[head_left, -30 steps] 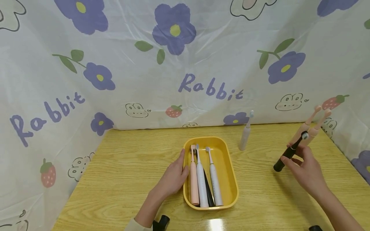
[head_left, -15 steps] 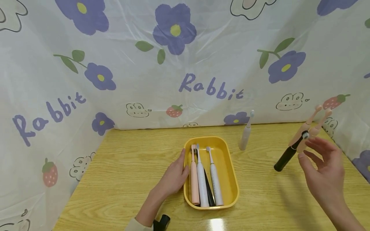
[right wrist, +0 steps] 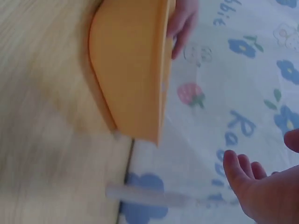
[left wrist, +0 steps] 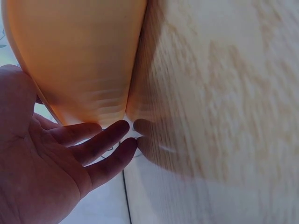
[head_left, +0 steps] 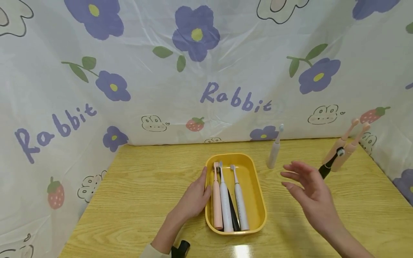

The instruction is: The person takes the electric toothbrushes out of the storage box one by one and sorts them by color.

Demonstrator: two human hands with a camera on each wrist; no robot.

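Observation:
My left hand (head_left: 193, 195) holds the left wall of a yellow tray (head_left: 260, 200), thumb over the rim and fingers along the outside. Inside lie electric toothbrushes: a pink one (head_left: 217, 204), a white one (head_left: 226, 204), a black one (head_left: 233, 211) partly covered, and a pale grey one (head_left: 241, 208). Holding nothing, my right hand (head_left: 313, 197) hovers over the table to the tray's right, fingers loosely bent. A black toothbrush (head_left: 326, 168) stands behind it, its lower part hidden. Beyond the fingertips stands a whitish toothbrush (head_left: 273, 154).
Two pink toothbrushes (head_left: 343, 157) stand at the back right of the wooden table (head_left: 145, 179). A patterned sheet (head_left: 155, 89) hangs behind the table and along its sides. By the left forearm is a black object (head_left: 182, 248), partly out of view.
My right hand has let go of the black toothbrush, which is left standing, drawn back, then moved left toward the whitish toothbrush. The left hand and tray have stayed put.

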